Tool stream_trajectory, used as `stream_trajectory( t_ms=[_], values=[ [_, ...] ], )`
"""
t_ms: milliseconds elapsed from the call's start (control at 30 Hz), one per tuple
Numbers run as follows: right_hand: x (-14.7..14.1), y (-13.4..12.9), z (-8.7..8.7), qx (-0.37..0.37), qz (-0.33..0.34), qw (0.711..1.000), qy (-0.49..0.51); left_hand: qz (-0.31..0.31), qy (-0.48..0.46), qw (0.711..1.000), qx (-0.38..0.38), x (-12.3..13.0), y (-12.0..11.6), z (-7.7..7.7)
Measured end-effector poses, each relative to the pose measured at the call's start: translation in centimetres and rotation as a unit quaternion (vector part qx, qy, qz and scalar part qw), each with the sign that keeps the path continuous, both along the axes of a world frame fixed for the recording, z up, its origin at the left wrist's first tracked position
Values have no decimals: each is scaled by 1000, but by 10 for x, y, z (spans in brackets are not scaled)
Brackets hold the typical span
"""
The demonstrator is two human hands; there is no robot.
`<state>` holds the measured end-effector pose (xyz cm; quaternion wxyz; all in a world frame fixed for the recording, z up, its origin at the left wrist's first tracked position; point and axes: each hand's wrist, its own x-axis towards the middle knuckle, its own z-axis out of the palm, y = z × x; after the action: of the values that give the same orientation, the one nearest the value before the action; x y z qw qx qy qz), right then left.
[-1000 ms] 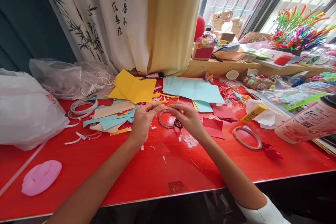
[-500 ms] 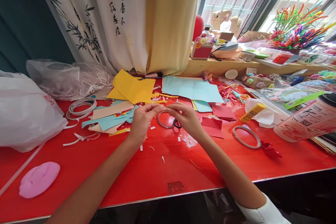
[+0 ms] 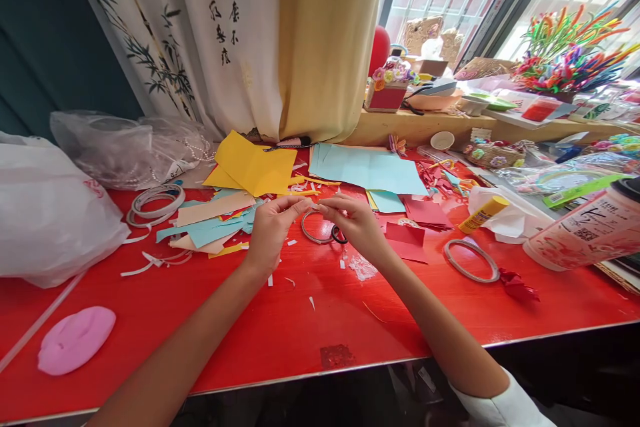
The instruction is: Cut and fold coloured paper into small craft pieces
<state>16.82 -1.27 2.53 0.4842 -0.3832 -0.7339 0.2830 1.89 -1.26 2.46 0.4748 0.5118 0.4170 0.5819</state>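
Note:
My left hand (image 3: 273, 227) and my right hand (image 3: 355, 223) meet fingertip to fingertip over the middle of the red table (image 3: 240, 333). Both are closed in a pinch on a small whitish piece (image 3: 314, 206), too small to make out well. Just below the fingers lies a thin tape roll (image 3: 316, 240). A black ring (image 3: 339, 234), perhaps a scissors handle, shows beside it, partly hidden by my right hand. Red paper squares (image 3: 406, 241) lie right of my right hand; cut paper strips (image 3: 210, 233) are heaped left of my left hand.
Yellow paper (image 3: 260, 167) and light blue sheets (image 3: 367, 170) lie behind the hands. To the right are another tape roll (image 3: 471, 261), a glue stick (image 3: 484, 213) and a tilted cup (image 3: 583, 230). White bag (image 3: 50, 213) and pink clay-like lump (image 3: 77, 340) sit at left.
The hands keep the same pinch in nearly the same place. Only the view has shifted very slightly; nothing on the table has visibly moved.

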Motion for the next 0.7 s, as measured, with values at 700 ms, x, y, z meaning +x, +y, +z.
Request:
stream_trajectory(
  t_ms=[700],
  values=[
    [-6, -6, -4, 30, -67, 997, -25, 83, 208, 966, 132, -1, -9, 0]
  ],
)
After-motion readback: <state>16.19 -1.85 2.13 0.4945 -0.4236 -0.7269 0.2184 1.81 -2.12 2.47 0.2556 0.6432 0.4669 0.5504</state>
